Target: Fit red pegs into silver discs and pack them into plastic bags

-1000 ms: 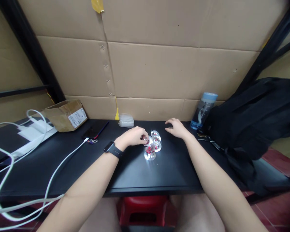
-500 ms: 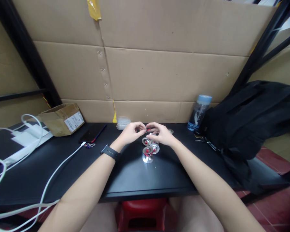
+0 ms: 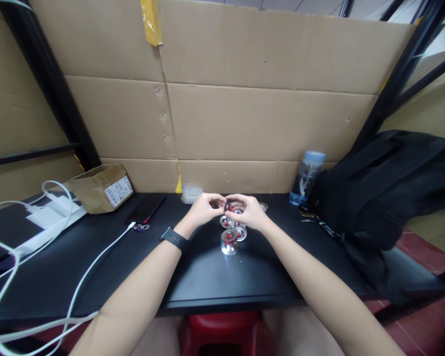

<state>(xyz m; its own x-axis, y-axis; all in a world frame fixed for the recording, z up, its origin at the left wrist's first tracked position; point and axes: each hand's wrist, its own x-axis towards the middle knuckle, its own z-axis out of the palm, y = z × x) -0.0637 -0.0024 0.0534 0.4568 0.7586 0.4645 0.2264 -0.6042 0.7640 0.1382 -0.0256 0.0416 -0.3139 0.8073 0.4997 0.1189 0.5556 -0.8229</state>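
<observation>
Between the fingertips of both hands is a silver finger cymbal [image 3: 227,204], a round metal disc held up on edge, with red at it. My left hand [image 3: 204,208] pinches it from the left, thumb and fingers closed together. From the right, my right hand [image 3: 252,212] closes on it with curled fingers, partly hiding it. Just below lies a loose cluster of several finger cymbals [image 3: 229,236] with red loops at their centres, some overlapping. Another finger cymbal [image 3: 263,206] lies behind my right hand. A black watch [image 3: 174,238] is on my left wrist.
Clear plastic packaging [image 3: 191,193] lies behind my left hand. To the left are a phone [image 3: 143,210], a cardboard box [image 3: 102,190] and white cables [image 3: 85,274]. A water bottle [image 3: 306,179] and black backpack [image 3: 378,193] stand right. A cardboard wall [image 3: 222,123] closes the back.
The view has tilted up slightly. The disc between my hands has turned, now showing more of its face; my right fingers sit closer around it. The cluster lies as before.
</observation>
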